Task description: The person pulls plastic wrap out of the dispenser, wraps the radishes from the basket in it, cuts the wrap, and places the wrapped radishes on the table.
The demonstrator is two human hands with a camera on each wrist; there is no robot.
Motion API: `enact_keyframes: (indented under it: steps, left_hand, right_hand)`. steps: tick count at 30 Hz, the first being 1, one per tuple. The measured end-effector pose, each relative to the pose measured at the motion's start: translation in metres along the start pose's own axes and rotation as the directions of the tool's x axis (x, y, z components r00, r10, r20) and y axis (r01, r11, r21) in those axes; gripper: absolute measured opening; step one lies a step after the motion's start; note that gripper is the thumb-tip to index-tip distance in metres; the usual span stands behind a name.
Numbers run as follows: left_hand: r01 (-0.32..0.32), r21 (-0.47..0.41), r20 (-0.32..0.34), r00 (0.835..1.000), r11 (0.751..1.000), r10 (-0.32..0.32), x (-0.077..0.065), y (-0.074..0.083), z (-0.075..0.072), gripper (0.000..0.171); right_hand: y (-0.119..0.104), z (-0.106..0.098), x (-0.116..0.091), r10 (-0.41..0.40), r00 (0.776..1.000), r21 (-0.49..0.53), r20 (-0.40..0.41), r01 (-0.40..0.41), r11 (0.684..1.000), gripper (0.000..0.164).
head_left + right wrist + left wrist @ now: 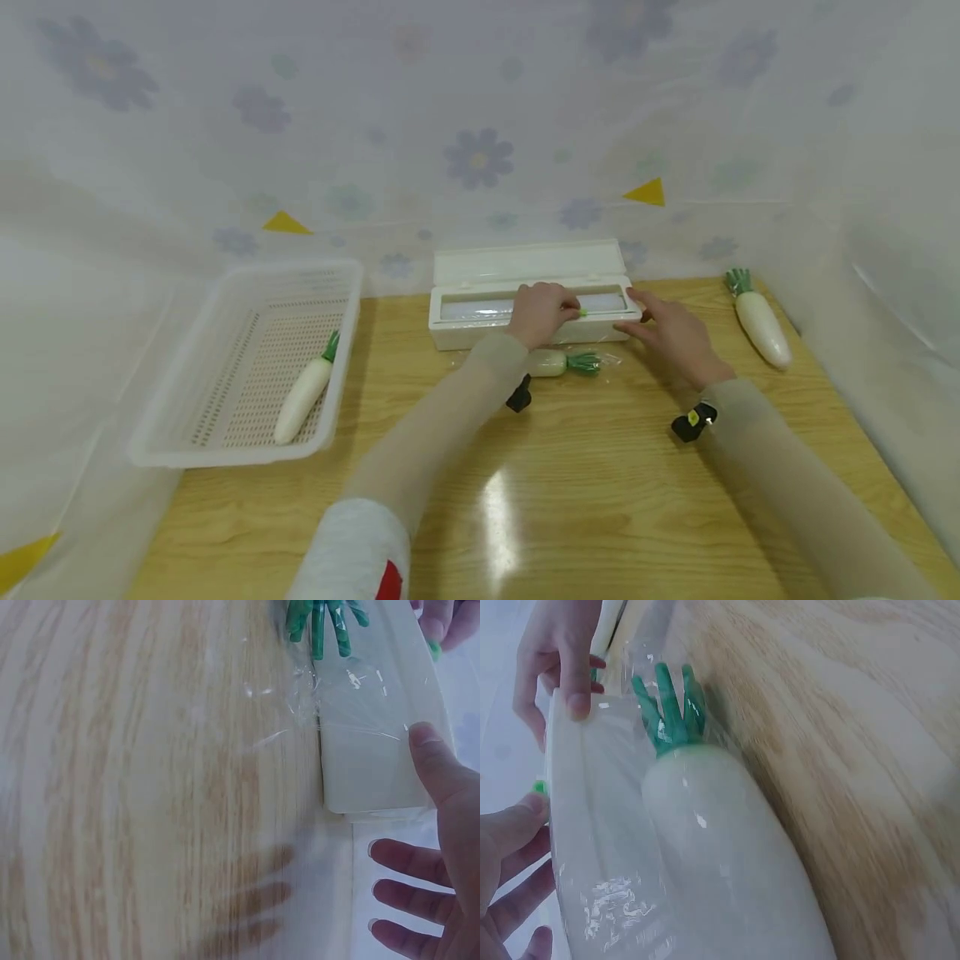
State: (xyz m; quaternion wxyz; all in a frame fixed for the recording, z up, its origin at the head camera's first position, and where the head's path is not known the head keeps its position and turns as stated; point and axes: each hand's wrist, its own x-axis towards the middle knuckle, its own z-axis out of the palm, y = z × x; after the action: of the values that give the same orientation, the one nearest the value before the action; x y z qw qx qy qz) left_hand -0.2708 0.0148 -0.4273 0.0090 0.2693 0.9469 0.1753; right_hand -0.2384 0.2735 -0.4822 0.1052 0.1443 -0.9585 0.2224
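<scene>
Both our hands are working at the white cling-film dispenser (pixel 468 335), which is standing on the desk (pixel 600 500) under our fingers. With the left hand (pixel 538 312) we are pinching the small green slider (pixel 582 313), thumb and fingertips together on it. With the right hand (pixel 669 335) we are gripping the dispenser's end, thumb pressing its front wall and forefinger on the far corner, while the other fingers are standing apart past the end.

Beyond the left hand the lid (pixel 527 265) is standing open; beside that hand the film roll (pixel 476 309) is lying in its trough. Just on the near side, a daikon radish (pixel 547 363) is lying in or under clear film (pixel 615 904); we cannot tell which.

We are judging the dispenser to be stiff, light plastic, likely sliding under any push on the slider, so we are favouring that end corner for bracing it. The slider is looking tiny, best suiting a thumb-and-fingertip pinch. The film is looking thin, slick and easily creased, so we are preferring its loose edge. The daikon radish is looking firm but slippery; its thick white body is offering a surer hold than its leafy top (pixel 583 362).
</scene>
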Motion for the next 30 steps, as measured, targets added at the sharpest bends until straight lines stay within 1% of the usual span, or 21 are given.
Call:
enact_keyframes:
  steps: [3, 7, 11, 14, 17, 21, 24, 27, 30]
  left_hand:
    - [-0.006, -0.001, 0.022, 1.0, 1.0, 0.006, -0.006, -0.013, -0.008, 0.026]
    - [0.011, -0.004, 0.045, 0.999, 1.0, -0.01, -0.015, -0.031, -0.018, 0.026]
    - [0.034, -0.007, 0.04, 0.999, 0.999, -0.033, -0.025, -0.048, -0.026, 0.025]
    - [0.039, -0.011, 0.03, 0.999, 0.999, -0.038, -0.033, -0.059, -0.031, 0.023]
    - [0.038, -0.016, 0.03, 0.999, 0.999, -0.038, -0.041, -0.07, -0.038, 0.021]
    - [0.03, 0.012, 0.033, 0.999, 0.999, -0.03, -0.051, -0.086, -0.047, 0.019]
    - [0.041, 0.032, 0.042, 0.998, 0.999, -0.043, -0.059, -0.097, -0.054, 0.019]
    - [0.063, 0.028, 0.059, 0.996, 0.998, -0.065, -0.068, -0.103, -0.06, 0.019]
    - [0.063, 0.021, 0.071, 0.995, 0.998, -0.065, -0.075, -0.107, -0.064, 0.018]
  right_hand:
    - [0.001, 0.0, 0.0, 0.017, 1.0, 0.009, 0.012, -0.017, 1.0, 0.069]
    - [0.003, -0.003, -0.001, 0.028, 0.999, 0.022, 0.025, -0.028, 0.999, 0.071]
    - [0.004, -0.004, -0.001, 0.023, 0.999, 0.021, 0.03, -0.023, 0.999, 0.072]
    - [0.004, -0.003, -0.001, 0.013, 1.0, 0.011, 0.025, -0.013, 1.0, 0.071]
    - [0.004, -0.002, 0.0, -0.004, 1.0, 0.001, 0.014, 0.004, 1.0, 0.071]
    - [0.004, -0.001, 0.001, -0.009, 1.0, 0.006, 0.012, 0.009, 1.0, 0.071]
    - [0.004, 0.0, 0.0, -0.007, 1.0, 0.006, 0.015, 0.007, 1.0, 0.07]
    - [0.004, 0.001, 0.0, -0.008, 1.0, 0.006, 0.019, 0.008, 1.0, 0.07]
    - [0.003, 0.003, 0.0, -0.014, 1.0, 0.013, 0.02, 0.014, 1.0, 0.07]
